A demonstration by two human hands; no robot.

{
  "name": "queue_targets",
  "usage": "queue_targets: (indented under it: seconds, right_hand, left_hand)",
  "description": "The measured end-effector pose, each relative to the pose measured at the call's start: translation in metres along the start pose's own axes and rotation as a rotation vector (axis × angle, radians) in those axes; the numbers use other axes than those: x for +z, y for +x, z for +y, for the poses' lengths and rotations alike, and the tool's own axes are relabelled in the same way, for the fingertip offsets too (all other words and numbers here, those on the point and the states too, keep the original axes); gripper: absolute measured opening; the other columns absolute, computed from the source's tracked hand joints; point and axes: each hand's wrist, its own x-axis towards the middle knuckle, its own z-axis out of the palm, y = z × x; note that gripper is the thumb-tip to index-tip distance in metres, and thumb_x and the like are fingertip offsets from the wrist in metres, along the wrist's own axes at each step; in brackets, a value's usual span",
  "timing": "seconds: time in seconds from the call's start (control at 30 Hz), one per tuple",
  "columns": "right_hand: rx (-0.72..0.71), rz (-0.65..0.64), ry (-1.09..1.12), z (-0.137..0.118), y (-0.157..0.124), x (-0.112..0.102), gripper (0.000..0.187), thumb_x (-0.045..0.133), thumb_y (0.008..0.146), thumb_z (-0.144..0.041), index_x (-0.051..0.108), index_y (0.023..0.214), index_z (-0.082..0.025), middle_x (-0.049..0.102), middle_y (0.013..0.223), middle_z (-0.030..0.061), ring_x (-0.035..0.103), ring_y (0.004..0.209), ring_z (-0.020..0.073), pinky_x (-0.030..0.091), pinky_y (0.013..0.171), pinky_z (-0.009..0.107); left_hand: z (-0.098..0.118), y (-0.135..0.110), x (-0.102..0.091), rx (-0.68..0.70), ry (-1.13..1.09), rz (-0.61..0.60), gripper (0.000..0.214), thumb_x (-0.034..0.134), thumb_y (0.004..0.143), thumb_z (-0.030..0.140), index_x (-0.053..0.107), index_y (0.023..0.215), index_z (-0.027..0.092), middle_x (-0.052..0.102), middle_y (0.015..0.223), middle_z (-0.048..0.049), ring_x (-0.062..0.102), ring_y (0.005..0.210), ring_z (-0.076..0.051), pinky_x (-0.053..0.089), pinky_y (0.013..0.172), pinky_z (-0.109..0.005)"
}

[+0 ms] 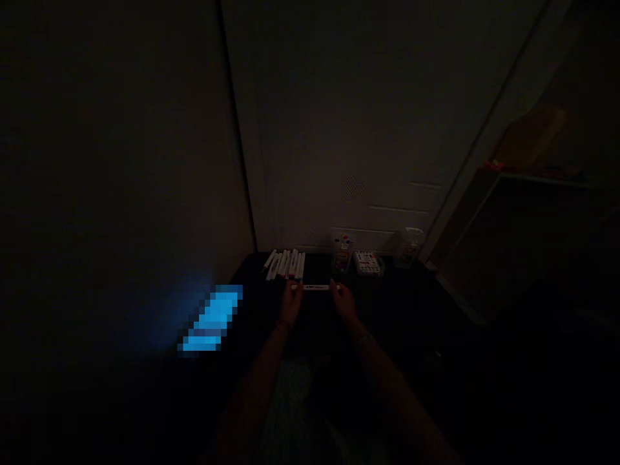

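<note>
The room is very dark. My left hand (pixel 291 302) and my right hand (pixel 343 300) hold a white marker (pixel 316 287) between them, level, each hand pinching one end. Just beyond my left hand, several white markers (pixel 285 263) lie side by side on the dark surface (pixel 387 303). Beyond my right hand stand a small clear container (pixel 341 256) and a flat marker box (pixel 367 263).
A glowing blue screen (pixel 212 320) lies at the left on the floor. A pale door or wall (pixel 368 129) rises behind the markers. Another clear container (pixel 409 248) stands at the back right. A dark cabinet (pixel 533 239) fills the right side.
</note>
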Motion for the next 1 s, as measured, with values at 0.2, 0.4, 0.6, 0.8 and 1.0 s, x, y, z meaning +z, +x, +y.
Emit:
queue_targets:
  seconds: [0.2,0.4,0.6,0.8,1.0]
  right_hand:
    - [0.009,0.012,-0.028,-0.0011,-0.0006,-0.0005,0.048,0.028,0.079,-0.057,0.054,0.064,-0.019,0.054,0.059,-0.0026,0.046,0.055,0.0093,0.028,0.050,0.018]
    - [0.016,-0.003,-0.034,-0.0053,-0.0028,-0.0038,0.047,0.029,0.079,-0.056,0.055,0.066,-0.019,0.055,0.061,-0.0017,0.047,0.057,0.0101,0.030,0.051,0.018]
    - [0.037,-0.001,-0.011,-0.0059,-0.0025,-0.0035,0.049,0.029,0.079,-0.057,0.057,0.068,-0.019,0.057,0.063,-0.0005,0.048,0.058,0.0104,0.030,0.052,0.018]
    - [0.030,-0.006,0.006,-0.0047,-0.0032,-0.0035,0.048,0.029,0.079,-0.057,0.057,0.067,-0.019,0.057,0.062,-0.0011,0.048,0.058,0.0102,0.030,0.052,0.018]
    - [0.024,-0.006,0.009,-0.0065,-0.0028,-0.0040,0.048,0.029,0.079,-0.056,0.057,0.068,-0.019,0.058,0.064,-0.0002,0.048,0.058,0.0104,0.031,0.053,0.019]
  left_hand:
    - [0.0005,-0.0002,-0.0002,0.015,0.036,0.004,0.033,0.043,0.073,0.051,0.046,0.076,0.019,0.044,0.059,0.0036,0.042,0.053,-0.009,0.035,0.054,-0.021]
    - [0.0043,-0.0025,-0.0004,-0.004,0.056,0.028,0.034,0.043,0.073,0.052,0.047,0.076,0.018,0.045,0.059,0.0028,0.043,0.054,-0.009,0.036,0.055,-0.022]
    - [0.0053,-0.0017,0.0010,-0.035,0.018,0.015,0.034,0.045,0.072,0.052,0.046,0.075,0.018,0.043,0.057,0.0034,0.041,0.050,-0.009,0.035,0.051,-0.021]
    - [0.0034,-0.0019,0.0008,-0.038,0.036,0.022,0.035,0.044,0.073,0.051,0.048,0.081,0.017,0.044,0.058,0.0031,0.042,0.052,-0.009,0.035,0.051,-0.021]
    - [0.0039,-0.0024,0.0009,-0.021,0.022,0.015,0.034,0.044,0.073,0.051,0.047,0.079,0.017,0.045,0.059,0.0029,0.042,0.052,-0.009,0.036,0.053,-0.022]
